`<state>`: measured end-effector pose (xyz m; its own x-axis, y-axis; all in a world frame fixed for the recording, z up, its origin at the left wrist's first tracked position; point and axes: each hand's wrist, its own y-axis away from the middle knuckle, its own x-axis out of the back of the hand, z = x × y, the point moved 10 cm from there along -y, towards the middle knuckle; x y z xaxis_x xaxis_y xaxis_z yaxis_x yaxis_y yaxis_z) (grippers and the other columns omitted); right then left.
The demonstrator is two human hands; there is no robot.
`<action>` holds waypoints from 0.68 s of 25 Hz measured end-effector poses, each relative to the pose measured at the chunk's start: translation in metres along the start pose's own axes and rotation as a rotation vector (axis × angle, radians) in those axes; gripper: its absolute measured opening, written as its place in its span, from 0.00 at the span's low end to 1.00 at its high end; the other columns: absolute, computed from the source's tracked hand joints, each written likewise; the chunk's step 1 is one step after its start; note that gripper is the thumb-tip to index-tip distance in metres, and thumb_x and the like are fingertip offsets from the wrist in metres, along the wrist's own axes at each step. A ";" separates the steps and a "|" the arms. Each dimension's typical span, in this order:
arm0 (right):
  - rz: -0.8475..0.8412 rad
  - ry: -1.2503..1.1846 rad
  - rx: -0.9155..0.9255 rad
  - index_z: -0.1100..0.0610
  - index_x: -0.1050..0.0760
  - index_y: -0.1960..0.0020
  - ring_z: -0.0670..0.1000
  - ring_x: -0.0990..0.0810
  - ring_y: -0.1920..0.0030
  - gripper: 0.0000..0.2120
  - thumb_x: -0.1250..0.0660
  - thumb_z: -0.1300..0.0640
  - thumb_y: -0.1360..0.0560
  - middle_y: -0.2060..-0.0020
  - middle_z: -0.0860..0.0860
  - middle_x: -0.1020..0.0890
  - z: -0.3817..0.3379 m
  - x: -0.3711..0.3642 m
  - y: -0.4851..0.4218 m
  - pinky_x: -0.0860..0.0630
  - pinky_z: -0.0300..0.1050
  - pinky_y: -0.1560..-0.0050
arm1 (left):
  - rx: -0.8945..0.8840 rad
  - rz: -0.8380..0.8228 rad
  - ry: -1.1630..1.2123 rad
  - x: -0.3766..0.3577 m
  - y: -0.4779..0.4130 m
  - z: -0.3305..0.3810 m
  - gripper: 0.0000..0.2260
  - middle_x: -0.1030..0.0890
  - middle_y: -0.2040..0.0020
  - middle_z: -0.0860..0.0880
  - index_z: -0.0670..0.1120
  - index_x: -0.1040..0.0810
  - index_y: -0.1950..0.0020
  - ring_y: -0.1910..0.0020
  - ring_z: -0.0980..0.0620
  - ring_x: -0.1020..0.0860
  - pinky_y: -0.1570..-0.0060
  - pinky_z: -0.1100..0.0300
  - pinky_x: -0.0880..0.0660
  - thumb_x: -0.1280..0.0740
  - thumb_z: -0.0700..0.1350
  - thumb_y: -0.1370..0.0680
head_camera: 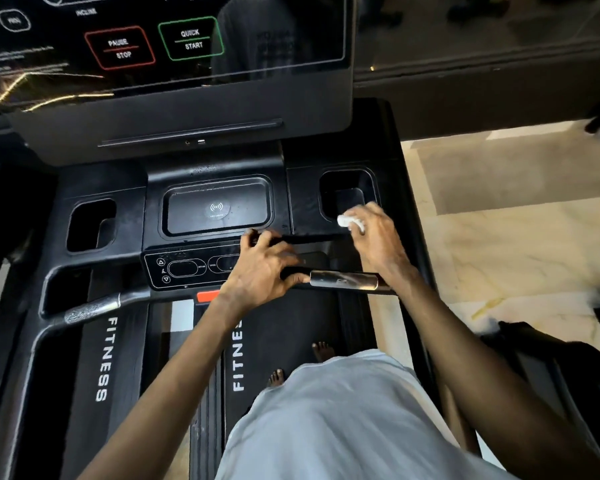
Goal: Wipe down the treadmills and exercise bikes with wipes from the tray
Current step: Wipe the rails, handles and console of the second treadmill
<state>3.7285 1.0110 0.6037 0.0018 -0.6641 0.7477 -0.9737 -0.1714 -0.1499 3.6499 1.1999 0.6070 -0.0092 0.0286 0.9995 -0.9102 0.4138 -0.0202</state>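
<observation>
I stand on a black treadmill point(219, 157) and look down at its console. My right hand point(374, 237) grips a crumpled white wipe point(347, 221) and presses it on the console at the front edge of the right cup holder point(347, 188). My left hand point(267, 268) is curled round the black front handlebar, thumb under it, just left of the bar's silver sensor grip point(343, 280). The tray of wipes is not in view.
The dark touchscreen point(160, 46) with PAUSE/STOP and QUICK START buttons rises ahead. A phone tray point(217, 209), a left cup holder point(89, 225) and a small button panel point(184, 268) lie on the console. Pale marble floor point(516, 237) is to the right, with dark equipment at the lower right.
</observation>
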 end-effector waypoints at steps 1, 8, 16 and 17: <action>0.050 0.028 -0.046 0.58 0.19 0.46 0.48 0.22 0.54 0.11 0.33 0.68 0.24 0.51 0.50 0.23 0.014 0.014 0.006 0.28 0.34 0.51 | -0.036 -0.021 -0.008 -0.003 0.001 0.004 0.25 0.17 0.44 0.58 0.59 0.16 0.42 0.35 0.48 0.28 0.34 0.37 0.42 0.43 0.71 0.24; 0.092 0.192 -0.295 0.60 0.17 0.49 0.58 0.19 0.51 0.08 0.31 0.67 0.25 0.50 0.57 0.19 0.055 0.033 0.055 0.24 0.47 0.46 | -0.171 -0.179 -0.018 -0.019 -0.001 0.035 0.24 0.19 0.35 0.49 0.52 0.27 0.26 0.30 0.49 0.28 0.26 0.49 0.51 0.43 0.62 0.17; 0.189 0.102 -0.551 0.60 0.17 0.50 0.57 0.17 0.50 0.05 0.31 0.64 0.24 0.51 0.58 0.15 0.063 0.041 0.127 0.26 0.37 0.50 | -0.218 -0.140 -0.045 -0.026 0.008 0.044 0.25 0.24 0.29 0.50 0.50 0.38 0.21 0.31 0.50 0.26 0.29 0.53 0.43 0.46 0.58 0.15; 0.224 0.067 -0.582 0.60 0.17 0.49 0.55 0.16 0.50 0.05 0.30 0.62 0.23 0.51 0.57 0.15 0.061 0.039 0.135 0.28 0.35 0.52 | -0.214 -0.130 -0.059 -0.024 0.010 0.041 0.25 0.24 0.29 0.50 0.49 0.37 0.21 0.30 0.49 0.27 0.28 0.52 0.46 0.45 0.57 0.16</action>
<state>3.6104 0.9175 0.5733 -0.2123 -0.5876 0.7808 -0.9133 0.4035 0.0553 3.6241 1.1655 0.5838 0.0727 -0.0882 0.9934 -0.7969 0.5938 0.1111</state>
